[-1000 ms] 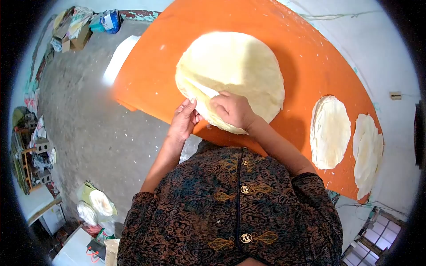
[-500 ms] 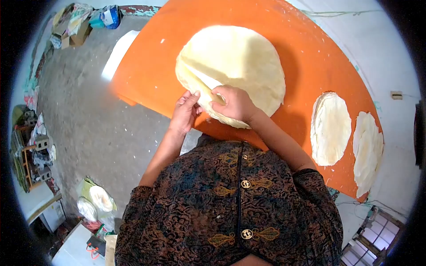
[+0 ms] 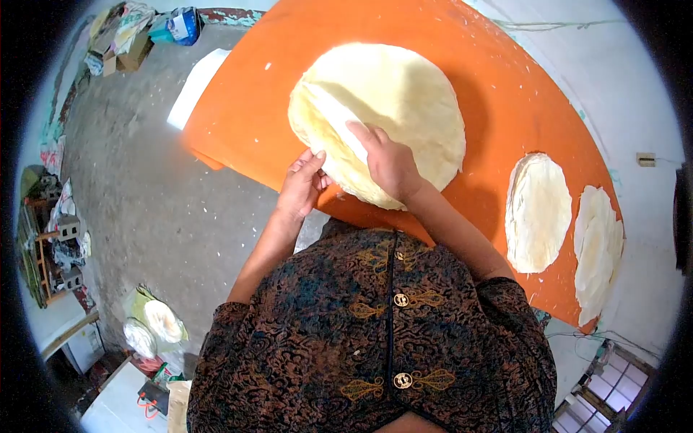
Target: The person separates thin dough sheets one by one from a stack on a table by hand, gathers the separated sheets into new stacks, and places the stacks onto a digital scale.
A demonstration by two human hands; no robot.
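Observation:
A stack of thin round flatbreads lies in front of me, its top sheet peeled up along the left side and folded over toward the right. My left hand pinches the near-left rim of the stack between thumb and fingers. Closed on the lifted edge of the top flatbread is my right hand, over the near middle of the stack; its fingertips are partly hidden. Between the two hands the sheet beneath shows, pale yellow and slightly wrinkled.
The stack rests on an orange table dotted with small crumbs. To the right lie a folded-looking oval stack of flatbreads and a ragged pile at the table edge. Grey floor extends left, with bags and a box beyond.
My right hand has moved right and slightly up, drawing the top flatbread's edge further back from the left rim. My left hand stays at the rim.

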